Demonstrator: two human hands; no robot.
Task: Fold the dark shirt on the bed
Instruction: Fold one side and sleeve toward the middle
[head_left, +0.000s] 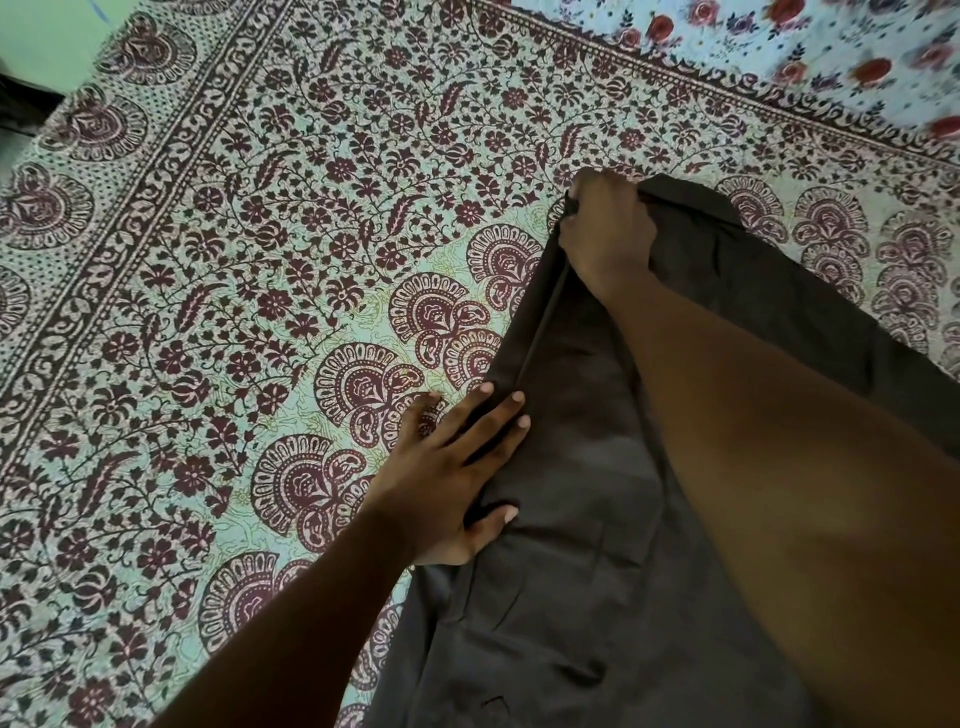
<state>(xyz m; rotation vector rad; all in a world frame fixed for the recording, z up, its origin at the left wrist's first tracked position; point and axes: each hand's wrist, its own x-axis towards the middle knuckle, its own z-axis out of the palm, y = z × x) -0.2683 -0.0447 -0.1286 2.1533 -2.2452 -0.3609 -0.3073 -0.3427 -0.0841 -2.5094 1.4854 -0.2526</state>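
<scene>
Dark grey-brown cloth, the shirt, lies spread over the right and lower part of the bed in the head view, running from the far right down to the near edge of the picture. Under it the bed carries a pale green cover printed with maroon flowers, vines and fan-shaped medallions. A second sheet, light blue with red roses, shows at the far right corner beyond the patterned border.

The left hand rests flat with its fingers spread, lying partly on the cover and partly on the shirt's left edge; the thumb presses onto the cloth and a fold of fabric sits between thumb and fingers, so the hand is wide open and pinning rather than gripping. The right hand reaches farther across the bed, its forearm lying over the middle of the shirt. Its fingers are curled closed around the far end of the same left edge, where a seam runs straight back toward the left hand.
</scene>
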